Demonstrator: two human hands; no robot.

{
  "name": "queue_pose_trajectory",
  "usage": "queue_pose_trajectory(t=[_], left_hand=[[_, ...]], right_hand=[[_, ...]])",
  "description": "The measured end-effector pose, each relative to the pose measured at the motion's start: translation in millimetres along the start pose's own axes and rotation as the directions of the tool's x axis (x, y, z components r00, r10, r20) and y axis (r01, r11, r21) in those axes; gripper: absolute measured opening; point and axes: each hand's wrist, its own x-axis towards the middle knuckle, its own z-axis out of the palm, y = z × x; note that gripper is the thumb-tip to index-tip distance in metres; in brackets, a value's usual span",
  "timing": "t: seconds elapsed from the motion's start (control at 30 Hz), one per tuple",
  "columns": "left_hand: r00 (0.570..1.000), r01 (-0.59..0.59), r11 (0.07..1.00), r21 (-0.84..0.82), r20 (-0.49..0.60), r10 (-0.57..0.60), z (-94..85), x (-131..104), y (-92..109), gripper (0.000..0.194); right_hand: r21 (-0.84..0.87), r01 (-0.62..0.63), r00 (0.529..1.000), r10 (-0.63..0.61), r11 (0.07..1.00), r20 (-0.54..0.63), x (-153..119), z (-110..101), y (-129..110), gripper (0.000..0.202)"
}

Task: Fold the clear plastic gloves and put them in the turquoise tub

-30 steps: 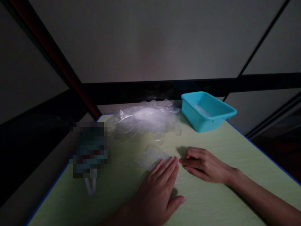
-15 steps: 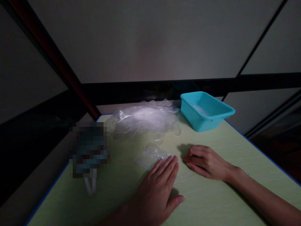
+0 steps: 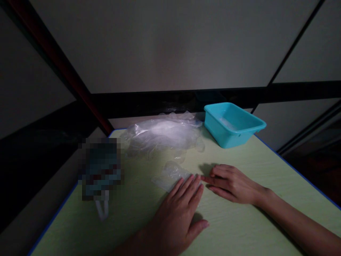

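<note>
The clear plastic piece [image 3: 170, 175], long axis seemingly ten to four o'clock, lies partly under the nearer left hand [image 3: 177, 213], flat and open, and at nine o'clock from the half-open, empty-looking right hand [image 3: 233, 184].

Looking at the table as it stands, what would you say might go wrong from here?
The small, crumpled piece of thin clear plastic lies partly under the flat left hand, with the right hand's fingertip close to its edge, so it may crease or tear if pulled. The turquoise rectangular plastic tub stands near the edge of the pale green table; a bump might tip it off.
</note>
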Motion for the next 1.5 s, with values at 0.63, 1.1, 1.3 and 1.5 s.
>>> queue_pose_trajectory(t=[0.63, 1.1, 1.3, 1.5], left_hand=[[0.997, -0.001, 1.0, -0.002, 0.079, 0.001, -4.9, -7, -3, 0.072], [0.997, -0.008, 1.0, -0.01, 0.076, 0.009, -3.7, -9, -9, 0.075], [0.994, 0.109, 0.991, 0.073, 0.022, -0.111, -6.7, -12, -28, 0.069], [0.982, 0.188, 0.972, 0.14, -0.035, -0.185, -11.4, -22, -57, 0.063]], right_hand=[[0.048, -0.037, 0.997, 0.034, 0.998, 0.067, 1, -1, 0, 0.033], [0.059, -0.054, 0.995, 0.049, 0.997, 0.083, 1, -2, 0, 0.03], [0.066, -0.044, 0.996, 0.039, 0.997, 0.075, 2, -1, 0, 0.03], [0.079, -0.051, 0.995, 0.044, 0.996, 0.087, 2, -1, 0, 0.03]])
